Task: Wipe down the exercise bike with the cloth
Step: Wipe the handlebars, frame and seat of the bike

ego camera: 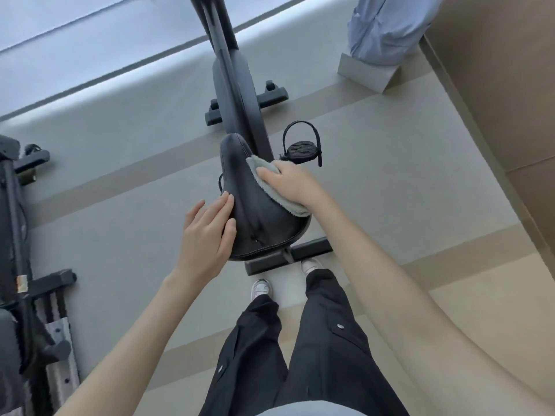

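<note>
A black exercise bike (pixel 237 85) stands in front of me, seen from above. Its black padded saddle (pixel 255 211) is closest to me. My right hand (pixel 292 183) presses a grey fluffy cloth (pixel 264 172) flat against the saddle's right side; the cloth hangs down over the edge. With straight fingers, my left hand (pixel 207 235) rests on the saddle's left side. A black pedal (pixel 301 151) with a strap sticks out on the right.
Another black exercise machine (pixel 21 241) stands at the left edge. A light-blue fabric item (pixel 387 25) sits on a grey block (pixel 366 73) at the back right. A brown wall (pixel 507 85) runs along the right. My legs and shoes (pixel 261 289) stand behind the bike's rear foot bar (pixel 312 250).
</note>
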{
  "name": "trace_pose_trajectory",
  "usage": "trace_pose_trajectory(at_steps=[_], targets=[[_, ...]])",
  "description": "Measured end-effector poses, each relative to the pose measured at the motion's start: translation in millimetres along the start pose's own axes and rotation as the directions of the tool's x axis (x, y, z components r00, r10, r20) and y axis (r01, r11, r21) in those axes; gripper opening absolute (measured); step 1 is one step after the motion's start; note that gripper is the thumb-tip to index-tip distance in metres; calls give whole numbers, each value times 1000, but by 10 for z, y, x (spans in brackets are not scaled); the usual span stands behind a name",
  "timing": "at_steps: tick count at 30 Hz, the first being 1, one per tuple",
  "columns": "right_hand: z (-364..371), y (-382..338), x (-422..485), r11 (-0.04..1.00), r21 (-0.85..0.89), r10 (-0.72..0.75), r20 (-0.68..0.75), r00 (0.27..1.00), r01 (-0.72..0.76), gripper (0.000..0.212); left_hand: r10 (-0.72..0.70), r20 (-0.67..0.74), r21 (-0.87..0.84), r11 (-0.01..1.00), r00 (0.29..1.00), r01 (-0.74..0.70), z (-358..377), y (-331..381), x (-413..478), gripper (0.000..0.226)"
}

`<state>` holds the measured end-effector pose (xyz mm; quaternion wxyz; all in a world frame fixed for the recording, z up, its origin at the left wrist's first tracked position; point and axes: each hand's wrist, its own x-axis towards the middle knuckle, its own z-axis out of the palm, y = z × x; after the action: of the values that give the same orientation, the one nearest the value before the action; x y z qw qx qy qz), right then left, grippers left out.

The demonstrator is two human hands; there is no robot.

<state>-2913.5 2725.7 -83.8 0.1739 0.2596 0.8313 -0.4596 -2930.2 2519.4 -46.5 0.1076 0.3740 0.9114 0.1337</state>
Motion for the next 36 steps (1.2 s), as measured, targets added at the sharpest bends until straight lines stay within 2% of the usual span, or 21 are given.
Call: trace_pose_trajectory(at_steps=[1,3,5,9,12,14,18,21,24,26,28,31,33,36], targets=[[19,9,-2,999,38,19,-44,999,-18,29,21,9,-6,1000,1000,-21,-14,-32,3,54],[115,55,-117,999,-19,30,-193,981,-34,33,61,26,-23,998,998,-60,-34,-99,6,55],[283,116,-261,998,-26,45,-380,924,-59,33,102,30,-40,994,994,-101,-41,-162,12,56],[692,108,-537,997,73,61,-689,722,-15,39,163,10,-72,984,987,-162,-21,-260,25,48],[1075,-4,-719,989,140,147,-800,582,-57,46,200,-2,-89,976,980,-200,4,-313,33,45],[1311,-107,-782,984,153,178,-834,523,-91,50,224,6,-93,970,974,-223,15,-344,39,46],[1433,-181,-807,987,63,130,-855,502,-148,52,256,9,-99,962,967,-254,17,-399,39,46],[1213,-115,-751,973,-53,90,-811,579,-225,52,272,2,-106,957,962,-271,26,-427,46,45],[888,-103,-570,971,1,155,-765,625,-240,47,283,-8,-94,955,959,-282,52,-451,48,45],[804,-127,-488,967,69,206,-774,598,-245,43,280,-22,-94,955,960,-281,75,-462,43,45],[924,-153,-530,963,65,203,-817,540,-263,44,275,-38,-107,955,961,-277,96,-468,33,45],[1385,-196,-732,976,-30,77,-881,467,-216,48,273,-52,-128,952,961,-278,114,-467,28,45],[1646,-212,-822,989,-63,7,-885,465,-135,49,277,-53,-130,951,960,-281,105,-469,35,45],[1680,-207,-801,998,-43,-16,-897,442,-51,47,292,-43,-133,946,956,-295,84,-482,43,46]])
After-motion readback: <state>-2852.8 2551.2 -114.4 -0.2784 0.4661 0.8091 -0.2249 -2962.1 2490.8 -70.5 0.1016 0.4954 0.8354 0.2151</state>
